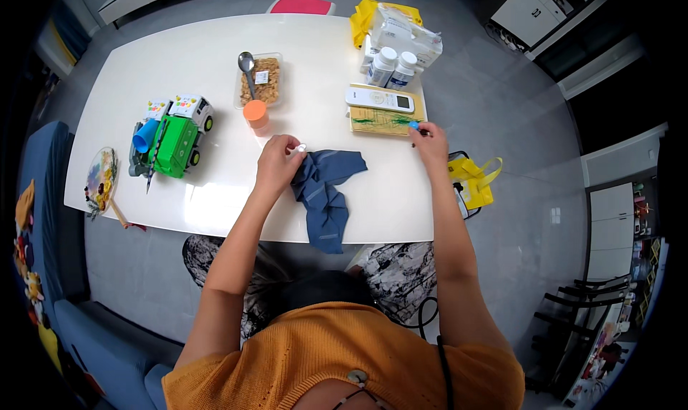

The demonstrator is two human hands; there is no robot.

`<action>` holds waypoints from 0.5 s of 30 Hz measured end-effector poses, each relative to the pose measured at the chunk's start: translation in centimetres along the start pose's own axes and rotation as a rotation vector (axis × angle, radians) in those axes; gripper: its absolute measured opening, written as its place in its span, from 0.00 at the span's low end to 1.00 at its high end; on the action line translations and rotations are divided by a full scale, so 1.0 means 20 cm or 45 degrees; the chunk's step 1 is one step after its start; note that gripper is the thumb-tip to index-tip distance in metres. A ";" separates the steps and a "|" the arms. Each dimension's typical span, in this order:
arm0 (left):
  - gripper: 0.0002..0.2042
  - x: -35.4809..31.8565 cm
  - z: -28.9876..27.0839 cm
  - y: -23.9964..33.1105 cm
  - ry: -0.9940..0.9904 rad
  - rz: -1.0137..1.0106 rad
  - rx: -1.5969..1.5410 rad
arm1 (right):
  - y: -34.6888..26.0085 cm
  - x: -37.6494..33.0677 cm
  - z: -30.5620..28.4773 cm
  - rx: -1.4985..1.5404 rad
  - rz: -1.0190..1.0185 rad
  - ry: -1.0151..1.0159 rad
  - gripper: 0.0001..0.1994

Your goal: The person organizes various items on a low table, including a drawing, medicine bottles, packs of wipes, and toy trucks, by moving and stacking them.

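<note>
At the far left edge of the white surface (179, 195) lies a round decorated fan (101, 180), with a green toy truck (174, 141) just right of it. Further along stand an orange cup (255, 114) and a clear tray of cereal (259, 82) with a spoon (246, 66) in it. The left hand (278, 163) comes up on a bent forearm, fingers pinched together on a small white thing at the top of the blue cloth (326, 191) (which hangs over the near edge). The right hand (431, 143), on a nearly straight arm, is closed on a small blue-tipped object (413, 125) beside a yellow pad (387, 120), a white remote (380, 99) and two white bottles (393, 66).
</note>
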State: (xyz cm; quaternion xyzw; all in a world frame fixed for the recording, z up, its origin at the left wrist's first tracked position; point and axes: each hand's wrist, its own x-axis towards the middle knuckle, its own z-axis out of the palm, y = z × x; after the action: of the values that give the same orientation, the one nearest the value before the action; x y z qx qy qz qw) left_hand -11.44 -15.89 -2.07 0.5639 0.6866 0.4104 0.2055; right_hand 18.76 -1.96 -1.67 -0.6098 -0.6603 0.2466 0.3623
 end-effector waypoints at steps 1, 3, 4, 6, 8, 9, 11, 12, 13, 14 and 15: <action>0.09 0.04 0.04 0.02 0.001 0.046 -0.029 | 0.03 0.03 -0.04 -0.126 0.029 0.048 0.14; 0.09 0.12 0.13 0.08 0.012 0.151 -0.007 | 0.09 0.10 -0.08 -0.149 0.048 0.020 0.14; 0.09 0.17 0.18 0.11 0.018 0.206 0.010 | 0.10 0.13 -0.09 -0.155 0.057 0.007 0.14; 0.10 0.24 0.27 0.16 -0.029 0.183 0.017 | 0.10 0.18 -0.09 -0.259 -0.027 0.008 0.14; 0.10 0.30 0.36 0.20 -0.041 0.202 0.021 | 0.10 0.23 -0.07 -0.334 -0.079 0.014 0.13; 0.10 0.33 0.40 0.20 -0.037 0.208 0.032 | 0.10 0.26 -0.06 -0.360 -0.096 0.017 0.13; 0.09 0.37 0.45 0.23 -0.024 0.203 0.020 | 0.11 0.32 -0.04 -0.403 -0.128 0.034 0.12; 0.09 0.39 0.47 0.23 -0.018 0.201 0.013 | 0.12 0.34 -0.04 -0.415 -0.145 0.046 0.12; 0.09 0.40 0.49 0.24 -0.016 0.203 0.027 | 0.13 0.36 -0.03 -0.427 -0.160 0.056 0.11; 0.09 0.41 0.51 0.24 -0.014 0.205 0.040 | 0.15 0.39 -0.02 -0.416 -0.184 0.046 0.11; 0.09 0.42 0.53 0.24 -0.013 0.207 0.053 | 0.18 0.42 -0.01 -0.405 -0.208 0.036 0.12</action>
State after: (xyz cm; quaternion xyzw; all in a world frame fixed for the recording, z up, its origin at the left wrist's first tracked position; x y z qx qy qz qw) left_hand -2.94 -4.38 -2.79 0.6241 0.6458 0.4085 0.1630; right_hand 21.21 6.79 -2.71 -0.6073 -0.7331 0.1001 0.2893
